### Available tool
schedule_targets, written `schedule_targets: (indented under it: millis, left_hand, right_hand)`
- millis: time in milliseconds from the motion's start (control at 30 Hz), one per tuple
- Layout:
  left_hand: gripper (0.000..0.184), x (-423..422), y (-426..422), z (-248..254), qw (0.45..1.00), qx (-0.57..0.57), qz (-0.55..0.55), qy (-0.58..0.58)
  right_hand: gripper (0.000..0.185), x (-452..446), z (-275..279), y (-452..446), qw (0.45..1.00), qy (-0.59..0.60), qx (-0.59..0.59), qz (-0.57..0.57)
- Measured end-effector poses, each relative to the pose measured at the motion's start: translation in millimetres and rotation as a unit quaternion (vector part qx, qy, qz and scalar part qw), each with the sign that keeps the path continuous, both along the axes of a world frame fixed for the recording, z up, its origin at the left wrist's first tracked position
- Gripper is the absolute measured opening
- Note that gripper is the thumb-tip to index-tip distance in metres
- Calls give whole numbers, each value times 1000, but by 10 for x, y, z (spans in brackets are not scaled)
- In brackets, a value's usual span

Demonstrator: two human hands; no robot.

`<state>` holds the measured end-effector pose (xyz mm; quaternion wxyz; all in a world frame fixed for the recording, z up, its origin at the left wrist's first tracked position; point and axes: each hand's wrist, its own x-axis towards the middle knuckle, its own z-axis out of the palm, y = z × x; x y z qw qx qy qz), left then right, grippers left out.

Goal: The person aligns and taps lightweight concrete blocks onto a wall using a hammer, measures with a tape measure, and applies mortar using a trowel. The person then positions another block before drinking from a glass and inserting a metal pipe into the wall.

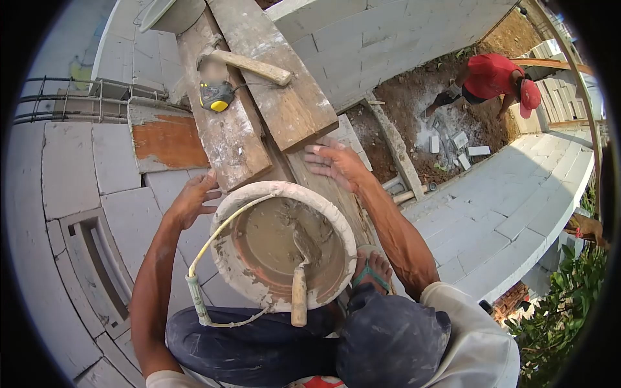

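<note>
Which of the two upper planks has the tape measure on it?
The left plank, nearer the left hand: the yellow-and-black tape measure rests on it. The right plank, by the right hand, bears the end of the hammer's handle instead.

Block walls (381, 48), rebar (100, 99) and mortar (268, 233) mark a building site.

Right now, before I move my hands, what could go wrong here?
If the planks shift, the hammer lying on them might slide off. The trowel leans across the rim of the bucket, so a bump could knock it out or splash the mortar.
</note>
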<state>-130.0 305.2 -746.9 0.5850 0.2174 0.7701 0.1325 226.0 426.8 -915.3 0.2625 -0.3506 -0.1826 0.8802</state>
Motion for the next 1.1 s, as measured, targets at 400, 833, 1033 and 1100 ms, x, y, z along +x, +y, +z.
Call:
schedule_targets:
  millis: [400,833,1033,1100]
  left_hand:
    - [80,392,65,-729,892,228,264,-287]
    - [66,255,-35,-852,893,140,279,-324]
    - [69,194,-71,-981,904,159,253,-305]
    - [70,169,-90,-983,906,155,254,-302]
  right_hand:
    - [69,-17,-56,-271,995,83,-50,38]
    - [79,-308,12,-357,997,45,-57,23]
    - [77,-301,31,-290,1000,-10,-24,1]
    - [79,-319,52,-312,999,-32,-10,6]
